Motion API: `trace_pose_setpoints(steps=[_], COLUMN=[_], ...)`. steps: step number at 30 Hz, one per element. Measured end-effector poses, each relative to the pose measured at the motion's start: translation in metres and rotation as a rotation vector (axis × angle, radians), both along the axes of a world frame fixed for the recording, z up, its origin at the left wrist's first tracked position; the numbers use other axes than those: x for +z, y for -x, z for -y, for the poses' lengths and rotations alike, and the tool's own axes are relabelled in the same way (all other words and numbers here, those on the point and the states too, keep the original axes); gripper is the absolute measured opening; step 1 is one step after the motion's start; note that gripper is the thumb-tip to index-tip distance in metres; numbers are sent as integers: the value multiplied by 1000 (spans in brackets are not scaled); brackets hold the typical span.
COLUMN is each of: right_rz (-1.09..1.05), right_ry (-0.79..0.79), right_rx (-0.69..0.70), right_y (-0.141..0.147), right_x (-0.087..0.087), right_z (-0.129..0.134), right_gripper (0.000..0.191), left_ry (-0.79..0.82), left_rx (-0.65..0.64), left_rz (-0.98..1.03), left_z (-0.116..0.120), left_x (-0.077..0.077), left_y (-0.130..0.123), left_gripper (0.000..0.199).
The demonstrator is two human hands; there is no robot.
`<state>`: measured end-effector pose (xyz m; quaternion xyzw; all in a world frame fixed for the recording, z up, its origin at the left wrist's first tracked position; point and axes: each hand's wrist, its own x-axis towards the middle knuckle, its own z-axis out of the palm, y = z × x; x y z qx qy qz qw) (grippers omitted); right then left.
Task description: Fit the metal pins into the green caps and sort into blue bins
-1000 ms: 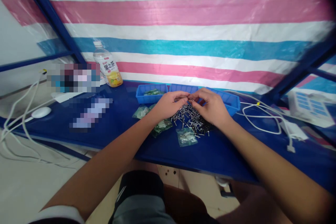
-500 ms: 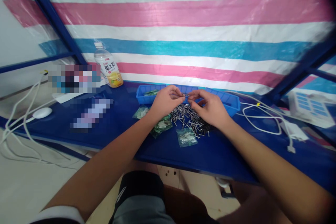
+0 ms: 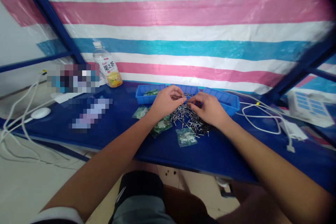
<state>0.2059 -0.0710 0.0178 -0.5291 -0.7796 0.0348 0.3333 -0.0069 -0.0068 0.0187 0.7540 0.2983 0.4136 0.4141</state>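
Observation:
Over a loose pile of small metal pins (image 3: 183, 114), rather like rivets, my two hands almost meet at the fingertips. My left hand (image 3: 169, 100) has thumb and fingers pinched together on small metal pins, mostly hidden by the fingers. With curled fingers, my right hand (image 3: 207, 106) pinches a small metal pin near the left fingertips. Just behind the hands stand a left blue bin (image 3: 141, 101) with green-tinted packets in it, a middle blue bin (image 3: 193, 89) with pins, and a right blue bin (image 3: 231, 109). A clear packet of pins (image 3: 187, 137) lies in front of the pile.
More filled packets (image 3: 162, 126) lie under my left wrist. A drink bottle (image 3: 109, 66) stands at the back left, with a white mouse (image 3: 40, 112) farther left. White cables (image 3: 262, 126) and a power strip (image 3: 311, 108) are on the right. Blue frame bars (image 3: 301, 66) slope along both sides.
My right hand has dipped slightly, its fingertips now lower beside the left ones. The left hand stays nearly in place. The view has shifted very slightly.

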Motion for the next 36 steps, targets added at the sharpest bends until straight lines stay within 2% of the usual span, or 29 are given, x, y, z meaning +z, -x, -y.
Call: trace_pose_setpoints(steps=[3, 6, 10, 14, 17, 22, 25, 28, 32, 36], right_rz=[-30, -130, -271, -269, -167, 79, 195, 335, 474, 525], right_ry=[33, 46, 15, -26, -36, -31, -15, 78, 178, 241], right_rx=[23, -19, -124, -159, -191, -258, -223, -154, -109, -109], right_y=[-1, -4, -13, -16, -13, -12, -17, -26, -37, -39], right_x=[1, 4, 8, 8, 6, 10, 17, 21, 13, 6], right_z=[0, -1, -4, -6, -7, -4, 0, 0, -2, -5], right_gripper=[19, 21, 29, 33, 33, 36, 36, 32, 20, 17], left_ry=[8, -34, -207, -389, -415, -400, -390, -399, -403, -399], left_rx=[2, 10, -15, -70, -86, -93, -84, -82, -78, -74], left_rz=[24, -6, -254, -441, -498, -496, -486, -492, -496, -482], left_z=[-1, -2, 0, 1, -1, -2, 0, 1, 0, 0], left_x=[-1, -1, -2, -8, -12, -12, -9, -8, -9, -11], left_y=[-1, 0, 3, 4, 3, 3, 4, 4, 4, 3], left_gripper=[36, 52, 28, 33, 38, 33, 30, 28, 27, 25])
